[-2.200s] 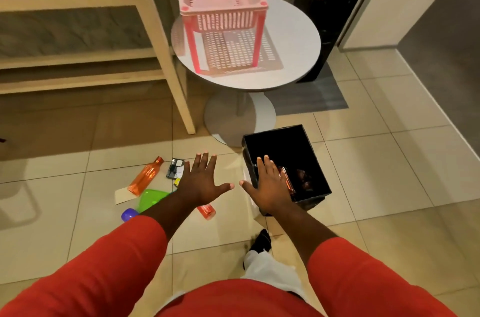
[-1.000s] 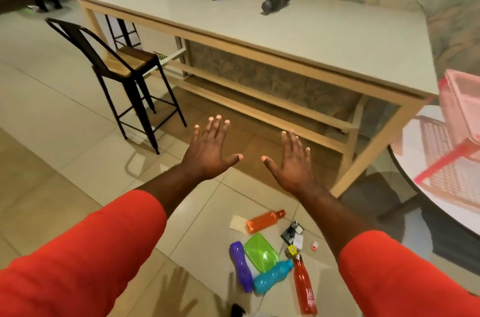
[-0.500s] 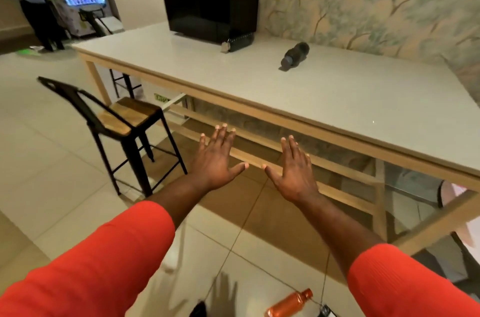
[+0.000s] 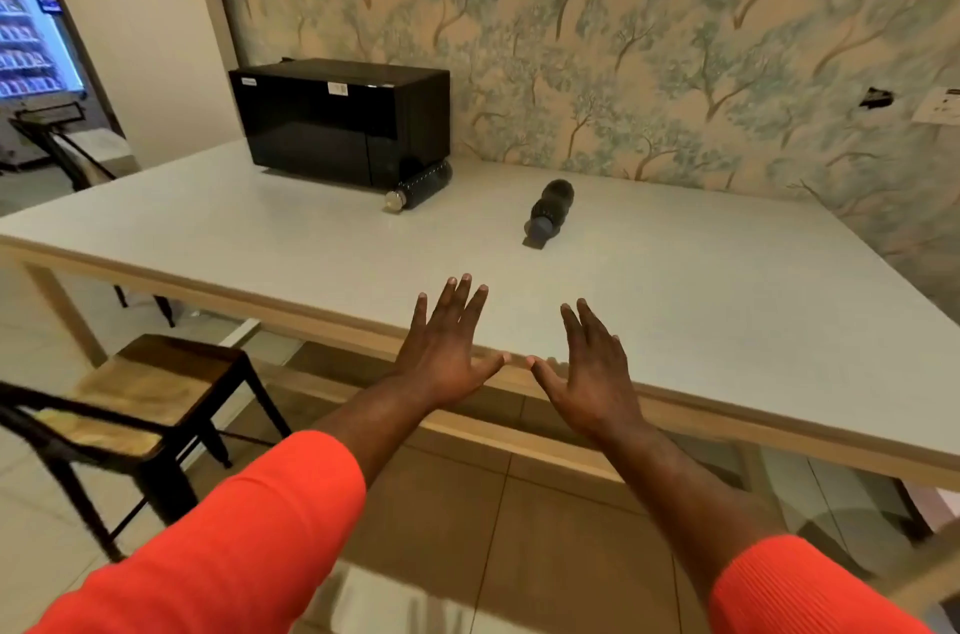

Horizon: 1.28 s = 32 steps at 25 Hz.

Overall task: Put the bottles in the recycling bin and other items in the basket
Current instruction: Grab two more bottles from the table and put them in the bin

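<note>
Two dark bottles lie on their sides on the long white table [image 4: 675, 301]. One black bottle [image 4: 549, 209] rests mid-table, its cap toward me. A second black bottle [image 4: 420, 185] with a silver cap lies against the front of the microwave. My left hand [image 4: 447, 347] and my right hand [image 4: 592, 368] are stretched out flat, fingers spread, palms down, above the table's near edge. Neither hand holds anything. The bin, the basket and the floor items are out of view.
A black microwave [image 4: 343, 119] stands at the table's back left by the patterned wall. A black metal stool [image 4: 140, 405] with a wooden seat stands on the tiled floor at lower left. A lit vending machine [image 4: 26, 20] is at far left.
The view swung up from the floor items and bin to the tabletop. Both hands stayed open and spread in front of me, now over the table edge.
</note>
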### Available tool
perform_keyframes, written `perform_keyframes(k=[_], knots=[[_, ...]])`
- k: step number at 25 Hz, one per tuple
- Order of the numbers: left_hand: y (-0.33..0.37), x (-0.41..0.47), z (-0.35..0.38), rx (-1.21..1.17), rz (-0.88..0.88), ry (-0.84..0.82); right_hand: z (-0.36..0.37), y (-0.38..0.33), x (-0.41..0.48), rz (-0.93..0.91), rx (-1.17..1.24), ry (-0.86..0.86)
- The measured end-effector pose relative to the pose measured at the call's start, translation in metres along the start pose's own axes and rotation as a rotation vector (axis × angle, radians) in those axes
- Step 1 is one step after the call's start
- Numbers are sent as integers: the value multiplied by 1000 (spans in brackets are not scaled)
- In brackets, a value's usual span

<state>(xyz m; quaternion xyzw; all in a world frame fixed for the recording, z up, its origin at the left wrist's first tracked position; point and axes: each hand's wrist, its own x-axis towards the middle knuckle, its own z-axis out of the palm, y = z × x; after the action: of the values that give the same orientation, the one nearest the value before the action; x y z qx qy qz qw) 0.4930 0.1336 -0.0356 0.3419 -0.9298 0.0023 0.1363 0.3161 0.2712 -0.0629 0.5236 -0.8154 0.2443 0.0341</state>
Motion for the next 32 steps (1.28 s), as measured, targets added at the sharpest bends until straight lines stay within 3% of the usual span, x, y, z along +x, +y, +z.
perform_keyframes(k=[5, 8, 11, 13, 18, 25, 29, 32], knots=[[-59, 135, 26, 67, 23, 41, 60, 7, 166, 6, 77, 15], [-71, 166, 34, 76, 49, 16, 73, 9, 194, -18, 79, 45], [-104, 237, 55, 51, -47, 25, 93, 25, 274, -65, 101, 38], [-129, 274, 69, -13, -118, 22, 101, 31, 319, -40, 99, 30], [-174, 342, 102, -26, -97, -20, 130, 52, 388, 18, 31, 67], [-251, 457, 101, 33, -160, 97, 129, 69, 505, 235, -84, 134], [-298, 494, 104, 23, -249, 87, 134, 71, 525, 349, -75, 184], [-304, 498, 111, 54, -223, 56, 137, 68, 525, 484, -66, 150]])
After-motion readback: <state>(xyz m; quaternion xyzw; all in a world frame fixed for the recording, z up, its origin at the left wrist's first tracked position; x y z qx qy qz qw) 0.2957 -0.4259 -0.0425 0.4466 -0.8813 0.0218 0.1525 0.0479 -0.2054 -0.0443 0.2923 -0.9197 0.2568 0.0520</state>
